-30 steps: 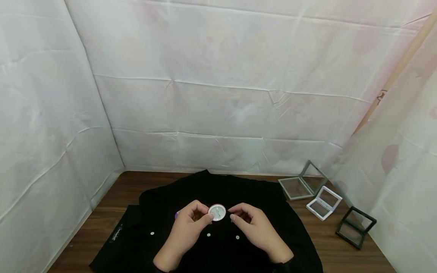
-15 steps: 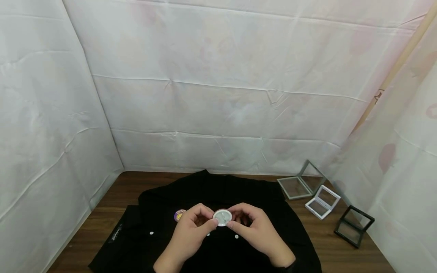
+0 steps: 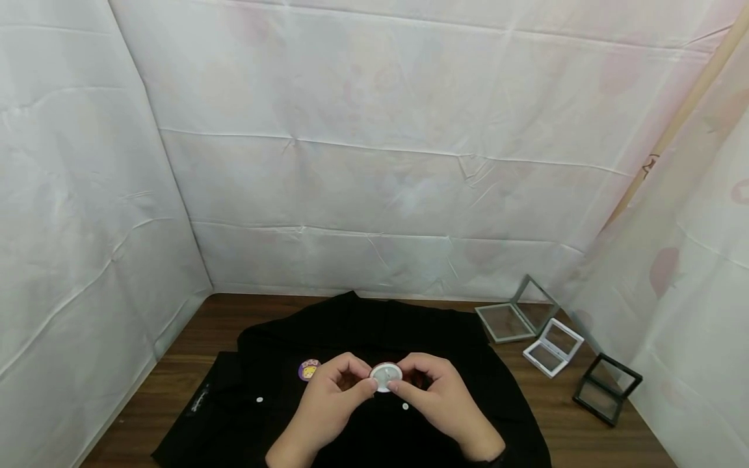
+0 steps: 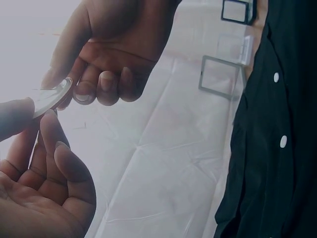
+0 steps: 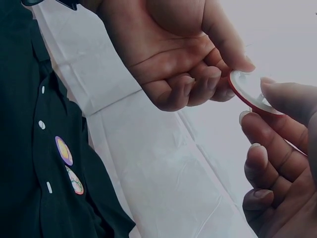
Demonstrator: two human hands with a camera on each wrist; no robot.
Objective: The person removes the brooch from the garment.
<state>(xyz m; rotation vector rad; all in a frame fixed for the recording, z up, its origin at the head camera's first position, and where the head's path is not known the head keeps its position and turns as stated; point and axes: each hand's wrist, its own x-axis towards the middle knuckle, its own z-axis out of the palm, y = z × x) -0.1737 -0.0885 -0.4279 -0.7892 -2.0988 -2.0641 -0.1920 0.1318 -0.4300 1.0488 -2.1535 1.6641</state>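
Note:
A round pin-back button badge (image 3: pixel 386 375) is held up over the black shirt (image 3: pixel 363 328), its white back turned to the head camera. My left hand (image 3: pixel 331 398) pinches its left edge between thumb and fingers. At the opposite edge my right hand (image 3: pixel 437 398) pinches it too. The right wrist view shows a red rim on the badge (image 5: pixel 255 94) and a pale back, with the right thumb over the back. A purple and yellow badge (image 3: pixel 307 369) is on the shirt, left of my left hand. Beside it in the right wrist view is a second, multicoloured badge (image 5: pixel 75 180).
On the right of the wooden table (image 3: pixel 576 416) stand three opened folding mirrors: a grey one (image 3: pixel 506 322), a white one (image 3: pixel 547 357) and a black one (image 3: pixel 600 399). White buttons (image 3: pixel 260 400) dot the shirt. Pale cloth (image 3: pixel 374 188) hangs behind and at both sides.
My right hand, earlier apart from the badge, has taken hold of its right edge. The badge and left hand have shifted slightly right and down, uncovering the purple badge.

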